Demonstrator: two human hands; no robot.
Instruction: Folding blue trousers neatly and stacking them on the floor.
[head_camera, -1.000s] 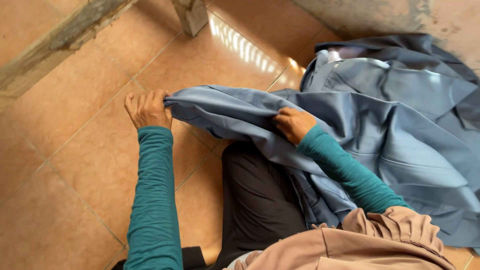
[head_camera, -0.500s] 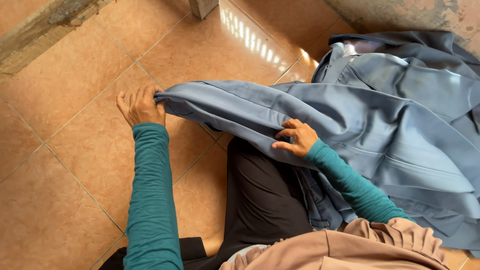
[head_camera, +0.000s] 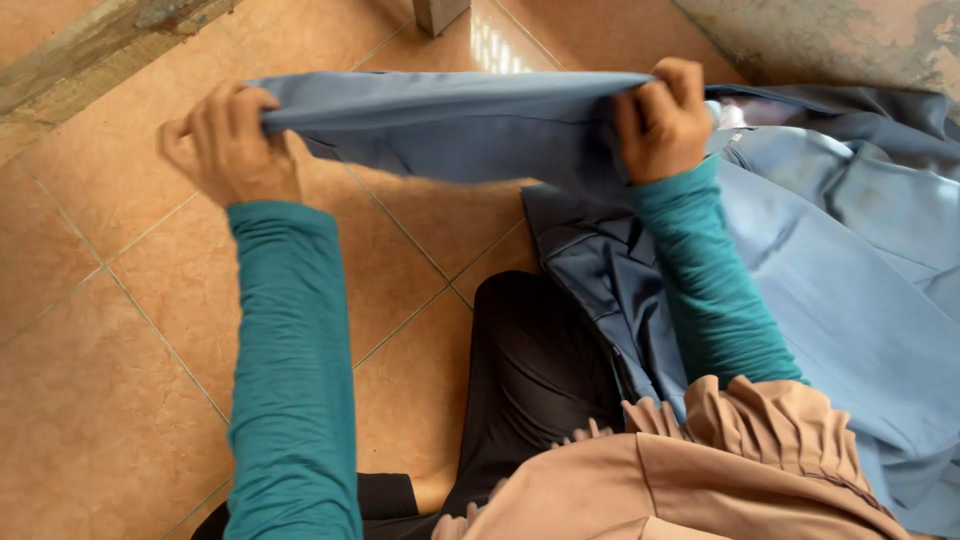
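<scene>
One view only — worn on the head, looking steeply down over the chest and lap. Near enough that both teal sleeves run up from the bottom edge to the left hand and the right hand in the upper half of the picture. Faces forward and down onto the tiled floor, with a strip of rough wall cutting across the top right corner and a concrete ledge across the top left. Blue cloth stretched between the hands, close under the lens — no second view to share anything with.
</scene>
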